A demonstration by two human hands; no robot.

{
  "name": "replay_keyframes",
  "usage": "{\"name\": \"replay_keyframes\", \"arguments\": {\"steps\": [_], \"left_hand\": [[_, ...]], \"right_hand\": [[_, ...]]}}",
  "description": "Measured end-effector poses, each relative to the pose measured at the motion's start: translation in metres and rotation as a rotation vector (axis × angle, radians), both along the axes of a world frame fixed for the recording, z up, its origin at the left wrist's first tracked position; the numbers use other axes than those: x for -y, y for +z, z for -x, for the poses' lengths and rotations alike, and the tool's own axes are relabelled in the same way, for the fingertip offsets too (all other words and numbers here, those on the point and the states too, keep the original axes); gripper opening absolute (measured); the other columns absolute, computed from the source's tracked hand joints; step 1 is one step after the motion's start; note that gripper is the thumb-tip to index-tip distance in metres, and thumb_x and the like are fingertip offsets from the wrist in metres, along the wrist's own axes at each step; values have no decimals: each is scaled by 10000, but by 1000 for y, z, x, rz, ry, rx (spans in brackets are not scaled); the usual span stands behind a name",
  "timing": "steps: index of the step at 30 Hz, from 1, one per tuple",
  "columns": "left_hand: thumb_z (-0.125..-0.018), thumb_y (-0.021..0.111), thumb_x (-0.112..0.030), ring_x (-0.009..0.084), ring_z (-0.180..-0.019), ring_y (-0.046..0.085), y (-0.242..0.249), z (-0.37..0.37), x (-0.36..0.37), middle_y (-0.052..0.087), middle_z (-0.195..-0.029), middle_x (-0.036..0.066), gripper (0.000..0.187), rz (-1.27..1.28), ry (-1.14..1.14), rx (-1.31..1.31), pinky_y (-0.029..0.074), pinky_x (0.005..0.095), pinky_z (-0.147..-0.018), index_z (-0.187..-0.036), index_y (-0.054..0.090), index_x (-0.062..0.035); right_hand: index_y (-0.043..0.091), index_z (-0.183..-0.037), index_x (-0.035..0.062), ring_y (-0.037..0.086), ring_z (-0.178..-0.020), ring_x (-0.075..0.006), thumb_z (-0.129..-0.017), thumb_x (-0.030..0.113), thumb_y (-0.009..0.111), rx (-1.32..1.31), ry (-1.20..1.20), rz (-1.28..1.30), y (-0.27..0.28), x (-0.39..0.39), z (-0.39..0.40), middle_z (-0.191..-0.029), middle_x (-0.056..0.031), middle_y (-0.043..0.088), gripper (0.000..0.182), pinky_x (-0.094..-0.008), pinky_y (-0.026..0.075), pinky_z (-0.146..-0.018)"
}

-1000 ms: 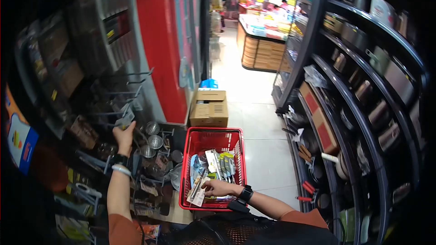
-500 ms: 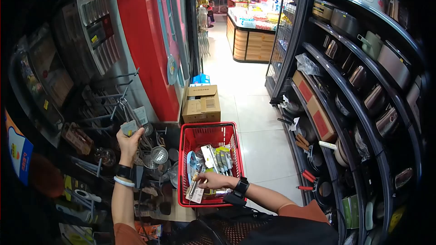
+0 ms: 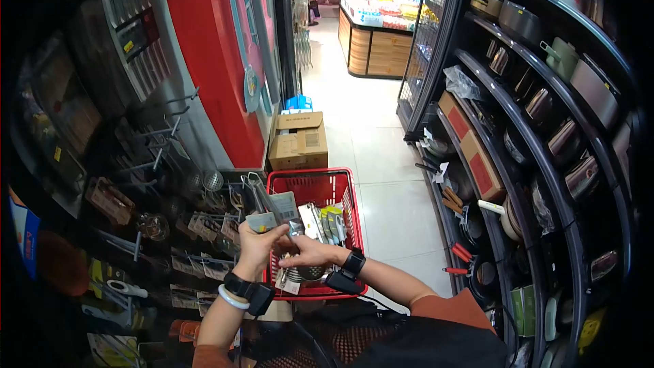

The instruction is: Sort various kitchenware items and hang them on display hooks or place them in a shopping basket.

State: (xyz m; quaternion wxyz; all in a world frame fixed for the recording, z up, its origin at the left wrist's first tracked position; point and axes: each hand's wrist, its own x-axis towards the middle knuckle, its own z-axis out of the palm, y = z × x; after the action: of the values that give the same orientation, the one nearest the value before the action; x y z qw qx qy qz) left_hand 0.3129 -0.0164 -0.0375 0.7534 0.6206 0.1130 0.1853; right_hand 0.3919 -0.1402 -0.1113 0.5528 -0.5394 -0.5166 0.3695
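Observation:
Over the left side of the red basket (image 3: 355, 194), my left hand (image 3: 257, 245) is closed on metal utensils with card tags (image 3: 261, 222). Their handles point up and away, and a perforated metal head hangs low over the basket. My right hand (image 3: 310, 252) is beside it, its fingers bent at the lower part of these utensils; whether it grips them is unclear. Inside the basket lie packaged green-and-grey handled tools (image 3: 333, 223) and a white card pack (image 3: 312, 223).
On the left are wall hooks with hanging utensils (image 3: 154, 226) and a red pillar (image 3: 204, 61). A cardboard box (image 3: 298, 150) stands behind the basket. Curved shelves with pots (image 3: 521, 22) line the right. A wood-panelled counter (image 3: 381, 52) is farther back, with a person partly visible beyond.
My left hand has moved right, from the hooks to the basket, bringing the tagged utensils along. My right hand has risen slightly and now meets them. The view has shifted slightly.

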Motion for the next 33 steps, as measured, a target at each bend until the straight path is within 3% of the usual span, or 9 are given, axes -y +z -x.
{"name": "replay_keyframes", "arguments": {"steps": [3, 10, 11, 15, 23, 24, 28, 32, 33], "left_hand": [[-728, 648, 76, 149, -770, 617, -18, -8, 11, 640, -896, 78, 277, 185, 73, -85, 501, 278, -693, -993, 585, 26], [-841, 600, -125, 141, -848, 576, -84, -1, -6, 606, -963, 23, 219, 363, -193, -493, 458, 329, -741, -1047, 540, -78], [-858, 587, -193, 118, -968, 545, -98, 2, -5, 600, -1013, 4, 257, 320, -222, -594, 409, 388, -848, -1092, 520, -114], [-859, 593, -230, 138, -760, 591, -134, 20, 17, 577, -942, 12, 327, 406, -314, -787, 458, 341, -760, -1134, 457, -116], [-845, 586, -117, 90, -983, 497, -172, 22, 38, 459, -1194, 35, 524, 214, -362, -776, 397, 198, -718, -1300, 338, -38], [-845, 586, -117, 90, -983, 497, -174, 24, 36, 459, -1194, 35, 524, 217, -352, -785, 397, 198, -718, -1300, 338, -38], [-843, 584, -110, 90, -950, 499, -168, 36, 31, 467, -1138, 54, 522, 230, -295, -841, 413, 194, -718, -1298, 344, -22], [-844, 585, -125, 71, -833, 499, -176, 55, 19, 507, -970, 10, 403, 272, -253, -873, 441, 213, -682, -1210, 446, -29], [-844, 584, -127, 74, -836, 505, -174, 59, 17, 512, -975, 12, 396, 299, -241, -873, 442, 214, -683, -1203, 451, -28]], "right_hand": [[473, -973, 7, 590, -771, -123, -939, 254, 438, -265, 71, 228, -9, 8, 9, -839, -72, 605, 252, -273, 473, -706], [438, -976, 27, 613, -613, -176, -940, 249, 420, -668, -192, 551, -55, 24, 16, -705, -64, 562, 226, -274, 510, -476], [434, -984, 24, 614, -609, -176, -939, 240, 423, -662, -215, 569, -63, 26, 17, -711, -69, 564, 221, -274, 509, -474], [422, -1015, 19, 614, -610, -171, -925, 200, 449, -622, -344, 666, -71, 27, 13, -733, -82, 578, 204, -267, 475, -438], [414, -960, 25, 567, -536, -199, -834, -10, 451, -690, -583, 695, -179, 14, -23, -690, -86, 550, 135, -326, 484, -438], [492, -865, 12, 575, -466, -189, -777, 9, 530, -656, -650, 675, -196, 12, -27, -617, -103, 584, 96, -308, 400, -345], [670, -695, -25, 623, -512, -188, -696, 76, 630, -265, -631, 997, -240, 14, -47, -673, -140, 656, 109, -305, 475, -432], [634, -652, -47, 591, -471, -227, -733, 34, 608, -193, -524, 1038, -246, 11, -50, -632, -137, 638, 117, -337, 424, -393], [656, -647, 8, 614, -529, -229, -724, 129, 627, 185, -340, 1018, -270, 10, -52, -647, -122, 644, 146, -327, 458, -449]]}}
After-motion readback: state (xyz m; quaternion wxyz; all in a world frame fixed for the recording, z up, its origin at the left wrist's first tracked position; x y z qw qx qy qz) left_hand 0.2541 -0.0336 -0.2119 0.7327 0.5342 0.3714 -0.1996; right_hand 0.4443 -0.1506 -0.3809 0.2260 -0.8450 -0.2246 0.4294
